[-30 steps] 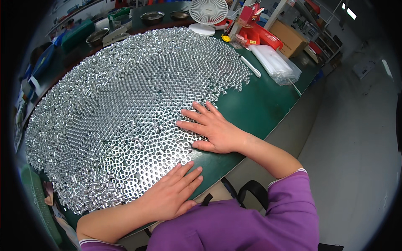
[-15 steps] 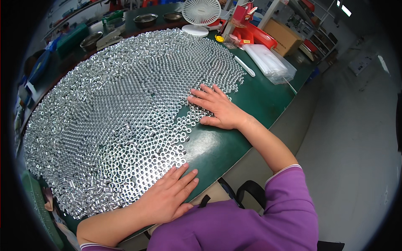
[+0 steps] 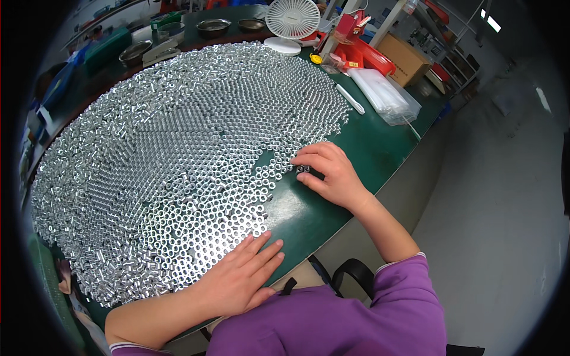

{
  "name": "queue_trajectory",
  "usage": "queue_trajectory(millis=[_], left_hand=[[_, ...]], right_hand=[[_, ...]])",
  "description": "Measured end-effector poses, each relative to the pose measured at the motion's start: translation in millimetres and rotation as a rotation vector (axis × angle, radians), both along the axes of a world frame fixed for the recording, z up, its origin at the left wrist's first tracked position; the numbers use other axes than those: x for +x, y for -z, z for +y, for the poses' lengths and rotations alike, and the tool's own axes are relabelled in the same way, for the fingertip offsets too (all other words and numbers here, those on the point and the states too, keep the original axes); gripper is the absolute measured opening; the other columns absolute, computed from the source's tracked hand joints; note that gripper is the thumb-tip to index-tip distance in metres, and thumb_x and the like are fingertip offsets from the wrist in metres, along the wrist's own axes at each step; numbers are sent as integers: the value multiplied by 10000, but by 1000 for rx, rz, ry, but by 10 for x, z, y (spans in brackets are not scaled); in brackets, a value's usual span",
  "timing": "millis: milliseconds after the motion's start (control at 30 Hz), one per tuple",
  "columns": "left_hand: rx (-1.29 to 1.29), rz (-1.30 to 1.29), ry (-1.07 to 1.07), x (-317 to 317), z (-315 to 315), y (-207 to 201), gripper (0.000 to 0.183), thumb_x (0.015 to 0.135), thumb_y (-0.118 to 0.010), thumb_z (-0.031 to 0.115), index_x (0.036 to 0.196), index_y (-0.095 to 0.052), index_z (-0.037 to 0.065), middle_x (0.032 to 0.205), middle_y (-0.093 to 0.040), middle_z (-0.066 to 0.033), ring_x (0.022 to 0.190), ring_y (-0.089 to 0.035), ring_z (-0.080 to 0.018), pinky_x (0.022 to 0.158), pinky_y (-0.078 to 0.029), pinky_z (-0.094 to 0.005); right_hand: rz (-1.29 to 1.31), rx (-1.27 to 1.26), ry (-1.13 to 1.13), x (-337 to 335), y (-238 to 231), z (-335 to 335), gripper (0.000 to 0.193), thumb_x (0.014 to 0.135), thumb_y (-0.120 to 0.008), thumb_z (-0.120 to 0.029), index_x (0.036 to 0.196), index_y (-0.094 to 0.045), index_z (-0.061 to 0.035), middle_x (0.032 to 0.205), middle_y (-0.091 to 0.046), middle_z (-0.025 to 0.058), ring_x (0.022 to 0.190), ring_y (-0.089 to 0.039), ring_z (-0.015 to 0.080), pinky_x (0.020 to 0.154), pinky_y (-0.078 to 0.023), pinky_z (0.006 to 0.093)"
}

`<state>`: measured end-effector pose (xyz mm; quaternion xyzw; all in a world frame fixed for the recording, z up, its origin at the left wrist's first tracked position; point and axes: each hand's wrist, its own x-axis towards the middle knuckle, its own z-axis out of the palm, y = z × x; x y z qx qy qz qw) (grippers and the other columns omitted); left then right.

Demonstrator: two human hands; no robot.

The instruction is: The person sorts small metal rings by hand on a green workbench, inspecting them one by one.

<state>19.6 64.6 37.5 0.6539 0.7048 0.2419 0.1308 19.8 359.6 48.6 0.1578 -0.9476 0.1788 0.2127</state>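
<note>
A wide spread of small, shiny, hollow metal sleeves [image 3: 202,136] covers much of the green table [image 3: 303,204]. Many stand on end, packed tightly side by side. My right hand [image 3: 333,175] is at the right edge of the spread, its fingers and thumb curled around a few metal sleeves [image 3: 303,169] on the table; the curled fingers partly hide how many there are. Flat at the near edge of the spread lies my left hand [image 3: 240,279], fingers stretched out and fingertips beside the nearest upright sleeves.
Loose, toppled sleeves heap along the far and left rim. Behind stand a white fan [image 3: 292,19], metal bowls [image 3: 212,26] and a red tray [image 3: 374,58]. Clear plastic bags [image 3: 385,95] and a white pen-like tool [image 3: 350,99] lie at the right, with a cardboard box [image 3: 404,58] beyond.
My right hand has drawn back toward me and to the right, from lying spread on the sleeves to curling around a few of them. My left hand has stayed in place.
</note>
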Motion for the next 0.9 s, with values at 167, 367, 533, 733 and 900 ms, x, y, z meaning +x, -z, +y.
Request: queue_trajectory(millis=[167,367,533,733,900], left_hand=[[18,-9,9,-7,12,20,623,855,-583,320,1342,-398,-23,1442,-330,-186,1372,-241,-383,1115,-205,-518],[35,29,43,5,-8,27,584,882,-554,320,1306,-423,-59,1428,-340,-213,1378,-237,-362,1131,-198,-469],[34,5,-7,9,-9,62,658,854,-582,328,1356,-361,-37,1461,-286,-201,1379,-216,-388,1117,-199,-517],[28,35,12,5,-16,65,645,870,-558,337,1360,-360,-33,1472,-274,-198,1390,-206,-368,1129,-183,-500],[62,5,145,5,0,149,606,908,-496,347,1363,-360,-30,1471,-277,-205,1393,-212,-355,1134,-185,-474]], right_hand=[[-5,-28,-148,-8,-117,-379,313,755,-703,-161,1055,-625,-116,1107,-570,51,1074,-527,256,904,-416,389],[-86,-6,-166,-14,-30,-546,151,729,-716,-102,869,-658,-91,836,-624,37,823,-589,238,731,-474,356],[-145,-64,-59,60,-29,-560,109,741,-692,-87,839,-646,-80,844,-623,57,821,-592,256,713,-481,364],[-115,-38,7,11,-25,-573,116,751,-676,-84,863,-646,-71,908,-627,63,869,-595,260,743,-480,364],[-182,50,-382,-90,-112,-835,510,809,-657,-295,1282,-524,-159,1360,-437,128,1282,-385,360,1051,-304,501]])
